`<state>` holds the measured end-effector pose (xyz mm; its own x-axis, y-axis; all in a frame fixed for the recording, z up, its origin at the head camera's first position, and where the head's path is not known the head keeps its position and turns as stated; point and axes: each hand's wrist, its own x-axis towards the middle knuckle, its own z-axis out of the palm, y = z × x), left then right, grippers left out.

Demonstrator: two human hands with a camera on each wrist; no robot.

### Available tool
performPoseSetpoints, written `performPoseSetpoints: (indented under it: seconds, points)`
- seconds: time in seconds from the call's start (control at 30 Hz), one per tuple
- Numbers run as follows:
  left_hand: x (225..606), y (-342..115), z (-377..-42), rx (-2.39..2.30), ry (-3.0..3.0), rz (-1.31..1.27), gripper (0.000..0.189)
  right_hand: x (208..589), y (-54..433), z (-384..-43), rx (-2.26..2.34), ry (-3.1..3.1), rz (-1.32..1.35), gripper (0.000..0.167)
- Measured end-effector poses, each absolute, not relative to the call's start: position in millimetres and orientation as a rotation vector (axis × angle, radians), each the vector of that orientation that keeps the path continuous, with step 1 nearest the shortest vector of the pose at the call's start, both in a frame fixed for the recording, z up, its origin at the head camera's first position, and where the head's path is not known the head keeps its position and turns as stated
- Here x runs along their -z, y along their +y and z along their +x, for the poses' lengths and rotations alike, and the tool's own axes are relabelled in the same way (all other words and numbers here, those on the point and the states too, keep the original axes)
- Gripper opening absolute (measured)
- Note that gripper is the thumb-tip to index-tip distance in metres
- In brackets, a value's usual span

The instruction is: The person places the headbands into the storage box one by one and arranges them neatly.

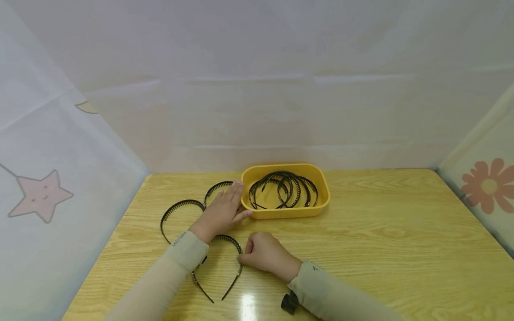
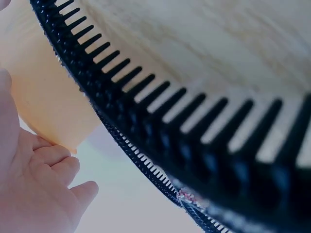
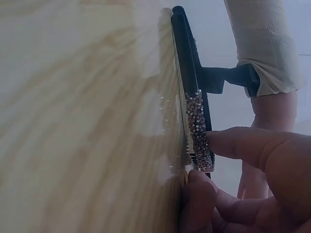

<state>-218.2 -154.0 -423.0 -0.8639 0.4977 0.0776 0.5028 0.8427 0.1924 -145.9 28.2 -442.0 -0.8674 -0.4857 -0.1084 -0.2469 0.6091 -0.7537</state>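
Note:
On the table, a black toothed headband (image 1: 240, 267) lies with its ends toward the front edge. My right hand (image 1: 269, 254) pinches it at its right side; in the right wrist view, thumb and finger meet at the glittery stretch (image 3: 197, 128). Farther back, my left hand (image 1: 222, 211) touches the left end of a yellow basket (image 1: 289, 214), its fingers fairly straight. The left wrist view shows those fingers against the basket wall (image 2: 58, 97), with a headband (image 2: 121, 107) close to the camera. Several black headbands (image 1: 299, 189) lie in the basket.
Two more headbands lie left of the basket: one at the left (image 1: 182, 202), another behind the left hand (image 1: 217, 185). Pale cloth walls (image 1: 281, 111) enclose the wood-grain table (image 1: 381, 240) at the back and sides. A small black device (image 1: 289, 302) sits at the right wrist.

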Motion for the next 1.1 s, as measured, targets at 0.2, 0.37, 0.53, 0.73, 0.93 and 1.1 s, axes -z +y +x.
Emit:
performPoseSetpoints:
  seconds: [0.2,0.37,0.53,0.73,0.93,1.1]
  points:
    - [421,-153,-218,0.324,-3.001,-0.816,0.089,439,32,-146,1.108,2.531,-0.618,0.023]
    - [421,-152,-218,0.326,-3.008,-0.811,0.088,436,36,-148,1.117,2.519,-0.62,0.022]
    - [421,-153,-218,0.301,-3.015,-0.808,0.089,437,36,-150,1.113,2.542,-0.638,0.022]
    - [418,-151,-217,0.289,-3.02,-0.808,0.089,437,39,-152,1.108,2.577,-0.631,0.02]
    - [418,-151,-217,0.311,-3.024,-0.804,0.09,435,48,-156,1.105,2.598,-0.597,0.018]
    - [419,-151,-218,0.311,-3.036,-0.797,0.09,434,58,-161,1.108,2.578,-0.599,0.015]
